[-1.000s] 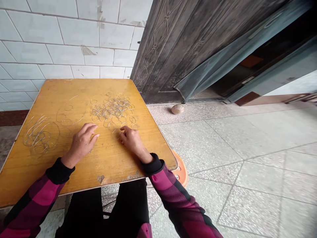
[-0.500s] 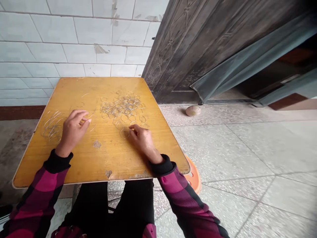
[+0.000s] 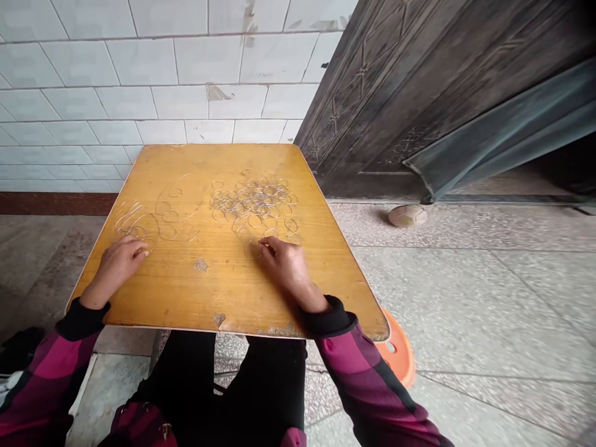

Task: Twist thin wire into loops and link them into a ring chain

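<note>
My right hand [image 3: 286, 264] is closed, thumb and fingertips pinching a thin wire ring [image 3: 246, 248] low over the table. Just beyond it lies a heap of similar wire rings [image 3: 254, 202], overlapping one another. On the left, my left hand [image 3: 118, 264] rests at the near edge of a bunch of curved wire pieces [image 3: 130, 217], its fingers drawn together. Whatever is between those fingers is too thin or hidden to make out. Between the two groups, a few loose curved wires [image 3: 190, 216] are scattered.
The yellow wooden table [image 3: 177, 292] has chipped patches and stands against a white tiled wall [image 3: 149, 62]. A dark carved door [image 3: 363, 112] with a grey-green curtain [image 3: 503, 130] is at the right. An orange stool [image 3: 398, 354] sits under the table's right corner. A roundish object [image 3: 407, 215] lies on the floor.
My left hand has moved left and nearer to me, from over the loose wires to the left bunch, its fingers closing. The right hand keeps its pinch. The view has shifted left.
</note>
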Action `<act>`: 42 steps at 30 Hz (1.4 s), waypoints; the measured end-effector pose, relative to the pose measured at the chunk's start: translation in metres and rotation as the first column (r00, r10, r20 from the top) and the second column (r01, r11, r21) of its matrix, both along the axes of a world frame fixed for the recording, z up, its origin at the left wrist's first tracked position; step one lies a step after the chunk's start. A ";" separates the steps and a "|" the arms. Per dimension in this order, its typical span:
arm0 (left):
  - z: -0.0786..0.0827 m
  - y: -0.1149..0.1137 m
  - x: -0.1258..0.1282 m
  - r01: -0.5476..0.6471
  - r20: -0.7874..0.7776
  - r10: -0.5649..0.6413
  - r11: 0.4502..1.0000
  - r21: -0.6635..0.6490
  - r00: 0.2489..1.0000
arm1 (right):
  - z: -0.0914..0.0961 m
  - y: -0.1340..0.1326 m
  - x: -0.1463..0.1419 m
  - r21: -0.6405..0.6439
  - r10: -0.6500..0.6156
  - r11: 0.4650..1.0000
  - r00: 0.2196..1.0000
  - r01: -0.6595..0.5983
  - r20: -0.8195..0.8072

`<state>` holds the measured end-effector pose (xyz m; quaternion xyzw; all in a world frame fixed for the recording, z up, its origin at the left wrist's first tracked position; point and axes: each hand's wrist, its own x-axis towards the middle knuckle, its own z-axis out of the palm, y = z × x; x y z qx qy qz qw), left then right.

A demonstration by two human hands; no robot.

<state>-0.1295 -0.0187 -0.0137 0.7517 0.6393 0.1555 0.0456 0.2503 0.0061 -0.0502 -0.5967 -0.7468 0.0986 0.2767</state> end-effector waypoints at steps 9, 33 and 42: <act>0.011 0.036 0.071 0.094 -0.365 -0.113 0.993 -0.069 0.924 | 0.000 0.000 0.001 -0.001 -0.001 1.000 0.999 0.001 0.044; 0.021 0.046 0.151 0.648 0.902 0.309 0.627 -0.432 0.302 | 0.015 -0.010 -0.015 -0.218 0.099 0.826 0.515 -0.520 -0.852; 0.011 0.033 0.167 0.603 0.929 0.280 0.706 -0.371 0.244 | 0.009 -0.006 -0.022 -0.320 -0.200 0.762 0.264 -0.563 -0.943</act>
